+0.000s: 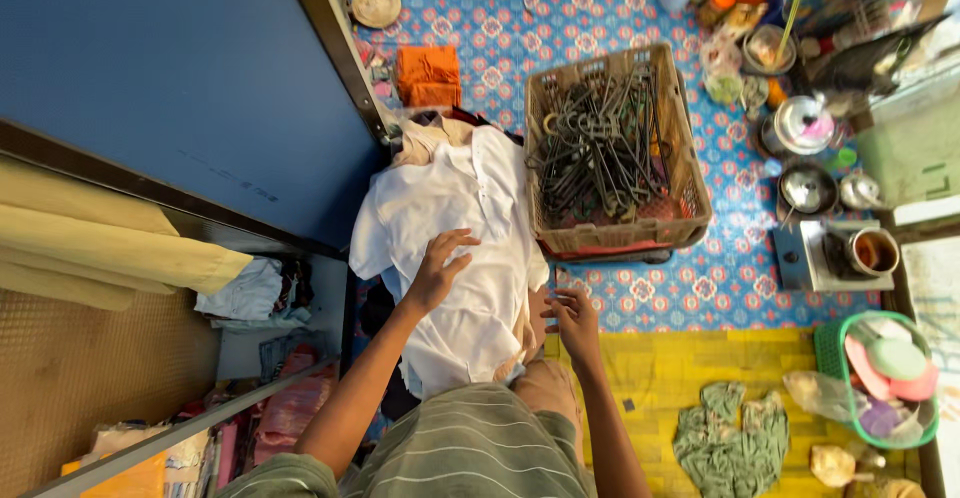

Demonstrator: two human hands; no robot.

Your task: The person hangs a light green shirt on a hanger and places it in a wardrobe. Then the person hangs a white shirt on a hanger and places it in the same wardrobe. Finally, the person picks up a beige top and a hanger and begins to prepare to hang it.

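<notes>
A white short-sleeved shirt (455, 228) lies spread out on a pile of clothes on the floor in front of me. My left hand (438, 268) rests flat on the middle of the shirt with fingers spread. My right hand (573, 320) sits at the shirt's right lower edge, fingers loosely curled and touching the fabric there. Beige cloth (425, 138) shows under the shirt's collar end. I sit with a striped green shirt and brown shorts at the bottom of the view.
A woven basket (690, 173) full of dark wire hangers stands right of the shirt. Folded orange cloth (428, 76) lies beyond. A blue panel (180, 78) fills the left. Pots, a stove (835, 253), a green basket (830, 358) and green rags (730, 433) sit to the right.
</notes>
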